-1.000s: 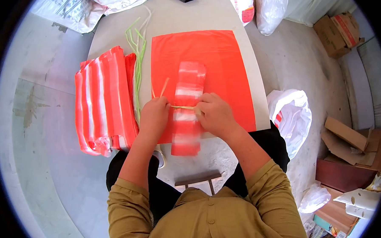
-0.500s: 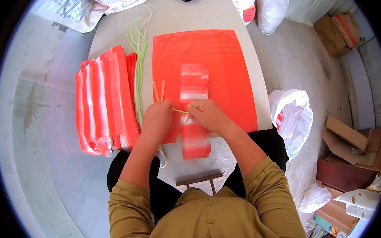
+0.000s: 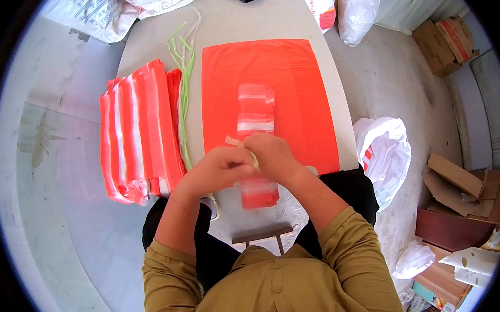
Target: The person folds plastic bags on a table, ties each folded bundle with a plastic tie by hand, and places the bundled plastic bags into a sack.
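Observation:
A folded bundle of red-and-white striped plastic bags [image 3: 256,109] lies lengthwise on a red plastic sheet [image 3: 303,91], its near end jutting past the table edge. Over its middle, my right hand [image 3: 271,156] is closed on a pale green-yellow string [image 3: 254,159]. My left hand [image 3: 219,167] meets it from the left, fingers bent in on the same string; their tips are slightly blurred. A loose string end pokes out above the left hand. The hands hide where the string goes round the bundle.
Left on the table [image 3: 154,40] sits a stack of striped bags [image 3: 139,129], with loose green strings [image 3: 186,97] beside it. Scissors handles [image 3: 213,209] show at the near edge. A white plastic bag [image 3: 386,156] stands on the floor at right, near cardboard boxes [image 3: 461,182].
My left hand has moved right and toward me, turning over close to the right hand. The string between the hands is drawn shorter, and its upright loose ends have swung down.

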{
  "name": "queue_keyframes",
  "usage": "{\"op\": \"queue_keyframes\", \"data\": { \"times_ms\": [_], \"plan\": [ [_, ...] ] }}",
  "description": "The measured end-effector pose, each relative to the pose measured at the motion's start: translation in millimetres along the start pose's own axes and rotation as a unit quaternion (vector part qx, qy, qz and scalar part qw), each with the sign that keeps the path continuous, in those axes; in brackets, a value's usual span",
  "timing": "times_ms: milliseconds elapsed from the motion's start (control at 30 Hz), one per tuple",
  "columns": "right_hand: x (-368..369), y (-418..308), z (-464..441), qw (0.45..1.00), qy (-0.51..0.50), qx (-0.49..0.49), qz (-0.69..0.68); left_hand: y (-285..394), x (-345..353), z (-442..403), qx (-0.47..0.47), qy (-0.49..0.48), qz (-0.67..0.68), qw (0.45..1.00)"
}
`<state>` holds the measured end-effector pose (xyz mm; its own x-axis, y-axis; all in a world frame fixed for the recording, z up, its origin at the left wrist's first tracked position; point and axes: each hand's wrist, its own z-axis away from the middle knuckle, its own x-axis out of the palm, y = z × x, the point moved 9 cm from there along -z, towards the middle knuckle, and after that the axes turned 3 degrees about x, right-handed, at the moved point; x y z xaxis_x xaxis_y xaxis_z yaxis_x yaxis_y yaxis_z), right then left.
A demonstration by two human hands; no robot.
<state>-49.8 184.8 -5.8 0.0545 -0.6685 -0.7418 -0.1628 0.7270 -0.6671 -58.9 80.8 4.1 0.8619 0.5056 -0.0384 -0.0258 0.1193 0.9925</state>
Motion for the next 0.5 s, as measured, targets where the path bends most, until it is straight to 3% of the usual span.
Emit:
{"op": "queue_keyframes", "data": {
  "times_ms": [100,200,300,400,500],
  "plan": [
    [11.3,10.0,-6.8,0.998,-0.009,0.046,-0.038,3.1,-25.5,-3.8,0.04,0.087,0.212,0.973],
    [-0.4,7.0,-4.4,0.988,-0.058,0.107,-0.096,-7.5,-42.2,-6.8,-0.009,0.262,0.042,0.964],
    [-1.9,8.9,-3.2,0.988,-0.031,0.08,-0.124,-24.4,-32.4,-11.9,-0.011,0.223,-0.077,0.972],
    [-1.0,14.9,-1.1,0.983,-0.015,0.09,-0.158,-13.3,-30.3,-11.9,-0.003,0.249,-0.198,0.948],
    [0.9,20.3,2.8,0.954,-0.074,0.179,-0.228,-25.5,-35.5,-10.7,-0.047,0.239,-0.245,0.939]
  ]
}}
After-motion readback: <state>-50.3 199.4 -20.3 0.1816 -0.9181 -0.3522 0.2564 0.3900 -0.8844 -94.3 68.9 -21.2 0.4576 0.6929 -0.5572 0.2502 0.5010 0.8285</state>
